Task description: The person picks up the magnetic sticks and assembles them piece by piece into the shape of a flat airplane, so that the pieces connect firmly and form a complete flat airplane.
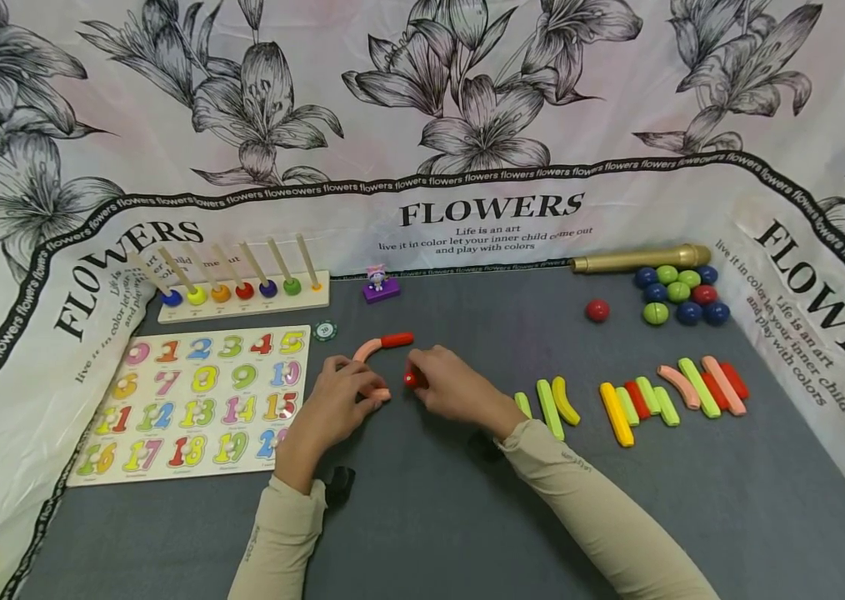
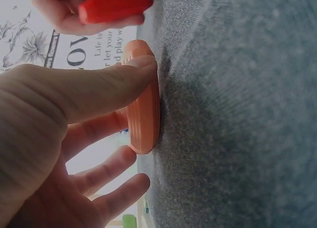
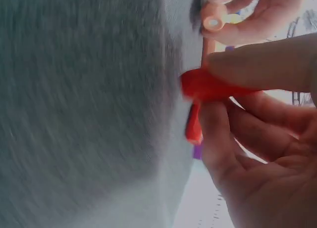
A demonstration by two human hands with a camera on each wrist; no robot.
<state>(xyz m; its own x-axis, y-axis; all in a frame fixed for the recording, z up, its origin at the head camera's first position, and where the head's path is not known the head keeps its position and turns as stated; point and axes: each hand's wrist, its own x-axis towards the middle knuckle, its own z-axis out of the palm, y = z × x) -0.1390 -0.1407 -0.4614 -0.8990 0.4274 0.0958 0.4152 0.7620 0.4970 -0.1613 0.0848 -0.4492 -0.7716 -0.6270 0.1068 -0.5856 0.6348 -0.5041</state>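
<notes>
My left hand [image 1: 328,404] pinches a salmon-coloured ridged plastic piece [image 2: 144,116] between thumb and fingertips, low on the grey cloth. A short red plastic piece [image 3: 200,85] is pinched in my right hand [image 1: 456,387], just right of the left hand. Its near end [image 1: 411,380] shows in the head view. Beyond the hands, a curved salmon piece [image 1: 366,350] lies end to end with a straight red piece [image 1: 397,340]. The right wrist view shows a pale spot on the end of the salmon piece [image 3: 214,17] in the left hand.
A number puzzle board [image 1: 167,367] lies at left, with a peg stand [image 1: 246,307] behind it. A round token [image 1: 324,331] and a small figure [image 1: 377,283] stand near. At right are several coloured pieces [image 1: 617,414], balls [image 1: 703,296] and a gold tube [image 1: 640,259].
</notes>
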